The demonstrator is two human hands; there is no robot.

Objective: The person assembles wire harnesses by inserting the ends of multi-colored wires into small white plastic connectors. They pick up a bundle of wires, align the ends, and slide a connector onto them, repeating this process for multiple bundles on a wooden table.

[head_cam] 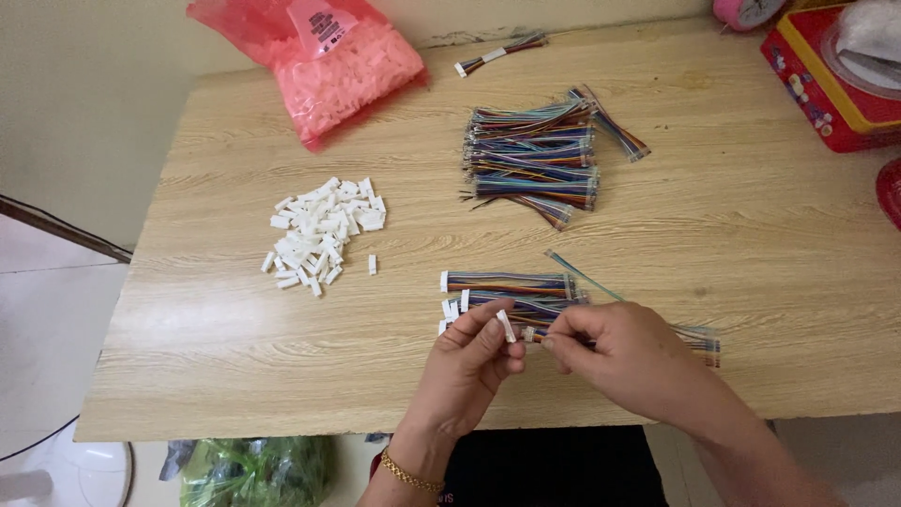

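My left hand (472, 361) pinches a small white plastic connector housing (507, 326) between thumb and fingers. My right hand (627, 357) grips the end of a multicoloured ribbon cable (699, 338), its tip held right beside the housing. Just beyond both hands lies a small pile of cables with white housings fitted (507, 286). A loose heap of white housings (322, 232) sits to the left on the wooden table (235, 338). A bigger bundle of bare multicoloured cables (535, 155) lies farther back in the middle.
A pink plastic bag of white housings (328, 56) rests at the table's back left. One finished cable (497, 52) lies near the back edge. A red box (826, 75) stands at the back right. A green bag (253, 469) sits on the floor below.
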